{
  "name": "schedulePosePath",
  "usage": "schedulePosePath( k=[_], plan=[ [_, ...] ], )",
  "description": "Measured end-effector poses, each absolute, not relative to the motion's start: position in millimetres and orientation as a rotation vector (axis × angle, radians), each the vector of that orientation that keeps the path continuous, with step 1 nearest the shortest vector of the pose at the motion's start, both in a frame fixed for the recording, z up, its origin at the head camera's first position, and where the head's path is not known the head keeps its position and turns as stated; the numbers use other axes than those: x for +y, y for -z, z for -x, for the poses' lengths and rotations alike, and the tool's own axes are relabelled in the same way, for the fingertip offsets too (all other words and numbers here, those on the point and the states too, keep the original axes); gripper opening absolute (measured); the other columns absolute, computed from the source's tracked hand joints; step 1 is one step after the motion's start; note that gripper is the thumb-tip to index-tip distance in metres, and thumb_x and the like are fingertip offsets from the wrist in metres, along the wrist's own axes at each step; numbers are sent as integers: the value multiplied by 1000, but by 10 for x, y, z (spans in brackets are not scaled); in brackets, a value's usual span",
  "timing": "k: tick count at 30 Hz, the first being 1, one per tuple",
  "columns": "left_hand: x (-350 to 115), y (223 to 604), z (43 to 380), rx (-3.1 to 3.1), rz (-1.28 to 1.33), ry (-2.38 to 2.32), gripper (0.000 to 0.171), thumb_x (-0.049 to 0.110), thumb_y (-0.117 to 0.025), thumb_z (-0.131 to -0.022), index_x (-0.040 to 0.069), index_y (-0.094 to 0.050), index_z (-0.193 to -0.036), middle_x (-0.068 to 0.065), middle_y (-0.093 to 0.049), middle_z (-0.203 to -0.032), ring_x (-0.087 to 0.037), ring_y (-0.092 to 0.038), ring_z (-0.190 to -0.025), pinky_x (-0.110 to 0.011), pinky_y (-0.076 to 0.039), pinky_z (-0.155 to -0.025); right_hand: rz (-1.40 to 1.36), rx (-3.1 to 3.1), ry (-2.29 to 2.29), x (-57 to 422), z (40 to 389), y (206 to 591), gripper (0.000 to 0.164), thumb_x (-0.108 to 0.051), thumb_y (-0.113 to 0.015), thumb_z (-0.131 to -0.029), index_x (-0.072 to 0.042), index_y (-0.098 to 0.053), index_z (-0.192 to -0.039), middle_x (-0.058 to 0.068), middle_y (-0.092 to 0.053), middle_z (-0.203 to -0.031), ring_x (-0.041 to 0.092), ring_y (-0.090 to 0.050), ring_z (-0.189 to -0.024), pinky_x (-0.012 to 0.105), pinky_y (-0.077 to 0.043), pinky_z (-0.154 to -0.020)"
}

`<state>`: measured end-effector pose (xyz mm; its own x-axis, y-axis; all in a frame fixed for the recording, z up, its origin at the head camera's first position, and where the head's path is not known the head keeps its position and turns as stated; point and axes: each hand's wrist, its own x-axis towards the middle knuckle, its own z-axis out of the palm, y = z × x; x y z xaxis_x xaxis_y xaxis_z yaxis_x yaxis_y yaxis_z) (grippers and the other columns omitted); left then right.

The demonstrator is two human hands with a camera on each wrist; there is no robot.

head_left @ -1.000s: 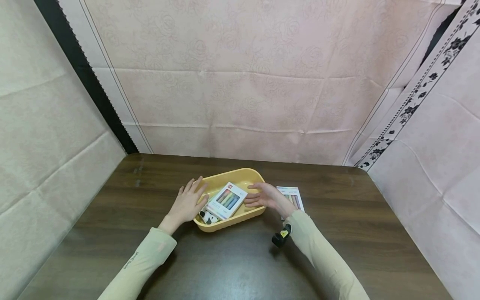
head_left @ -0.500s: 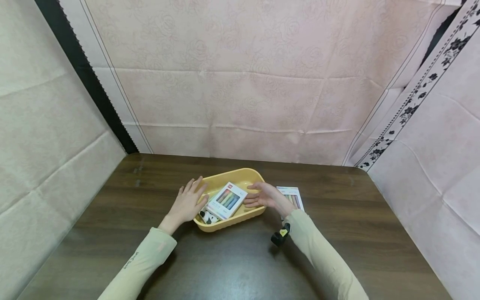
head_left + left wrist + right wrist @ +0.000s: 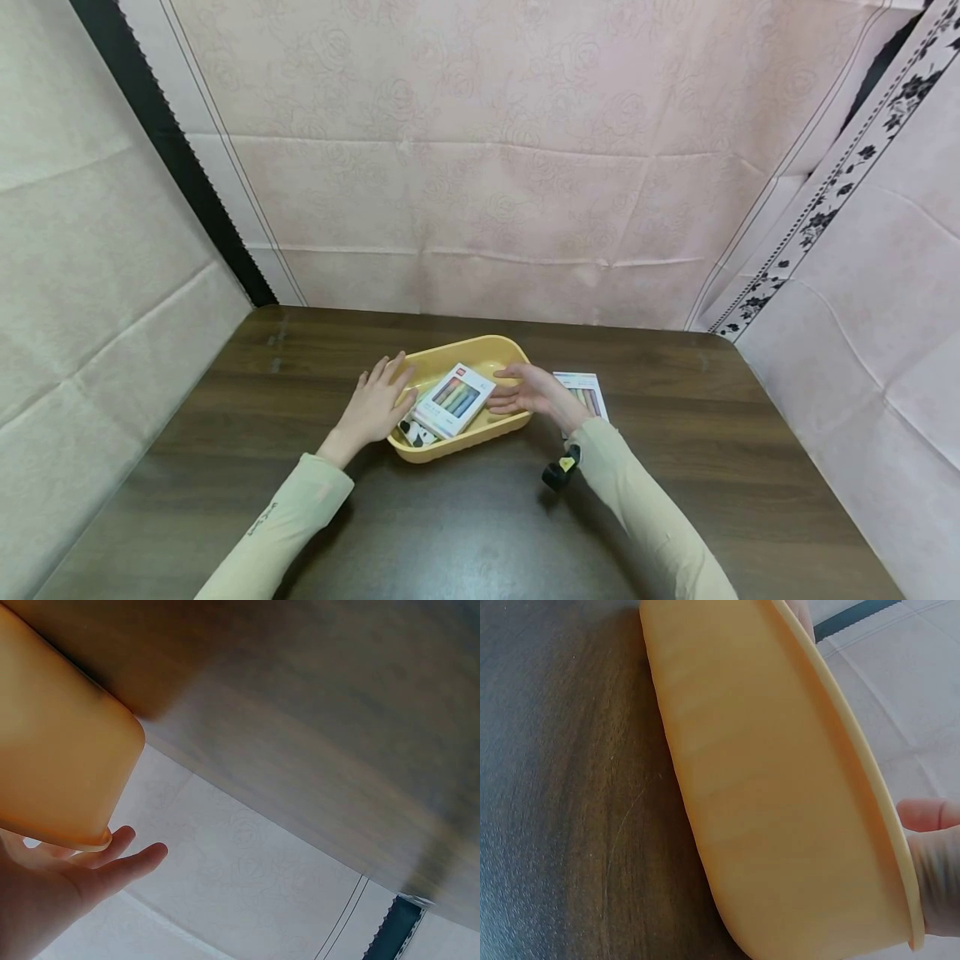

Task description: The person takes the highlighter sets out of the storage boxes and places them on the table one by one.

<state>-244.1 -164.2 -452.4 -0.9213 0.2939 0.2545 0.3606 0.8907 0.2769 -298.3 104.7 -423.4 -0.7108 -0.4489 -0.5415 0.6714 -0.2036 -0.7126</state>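
Observation:
A yellow plastic basket (image 3: 491,427) stands on the table, tilted slightly across the head view. Inside it lies a white box (image 3: 454,401) with a window showing a row of coloured sticks. Under its lower left corner shows a white item with black patches (image 3: 417,434). My left hand (image 3: 375,408) is spread at the basket's left end, fingers straight over the rim. From the right, my right hand (image 3: 536,392) reaches over the opposite rim, fingers extended beside the box and holding nothing. The wrist views show mostly the basket's outer wall (image 3: 757,765).
A second white box (image 3: 583,386) with coloured sticks lies on the table (image 3: 660,467) right of the basket, partly hidden behind my right wrist. A black device (image 3: 561,472) hangs at the right cuff. Pale patterned cloth (image 3: 480,167) hangs behind the table.

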Motion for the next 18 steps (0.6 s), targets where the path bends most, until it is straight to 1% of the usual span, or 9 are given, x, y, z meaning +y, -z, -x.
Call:
schedulePosePath(
  k=[6, 10, 13, 18],
  plan=[
    [-1642, 4508, 2446, -2876, 498, 466, 48, 34, -40, -93, 11, -41, -134, -14, -26, -146, -40, -25, -131, -65, -26, -95, -320, 1312, 1974, 1037, 3002, 4235, 52, -13, -38, -93, -8, -14, -139, 34, -20, -138, 48, -28, -126, 55, -28, -102],
    [-1644, 4504, 2448, -2882, 503, 462, 48, 35, -39, -94, 11, -40, -135, -14, -25, -146, -40, -24, -131, -65, -25, -96, -358, 1310, 1982, 1024, 3017, 4242, 58, -11, -41, -92, -15, -10, -141, 31, -25, -136, 44, -32, -125, 52, -30, -102],
    [-1646, 4506, 2449, -2877, 507, 460, 48, 35, -38, -94, 11, -40, -134, -13, -26, -146, -40, -25, -131, -65, -26, -95, -371, 1319, 1987, 1016, 3018, 4247, 63, -9, -42, -91, -21, -6, -141, 27, -31, -129, 42, -34, -123, 51, -31, -102],
    [-1646, 4512, 2448, -2875, 508, 454, 47, 35, -39, -94, 11, -40, -135, -13, -26, -146, -40, -25, -131, -65, -26, -95, -362, 1348, 1977, 1014, 3007, 4249, 65, -9, -41, -90, -21, -4, -142, 21, -36, -114, 39, -38, -117, 50, -32, -102]
  ],
)
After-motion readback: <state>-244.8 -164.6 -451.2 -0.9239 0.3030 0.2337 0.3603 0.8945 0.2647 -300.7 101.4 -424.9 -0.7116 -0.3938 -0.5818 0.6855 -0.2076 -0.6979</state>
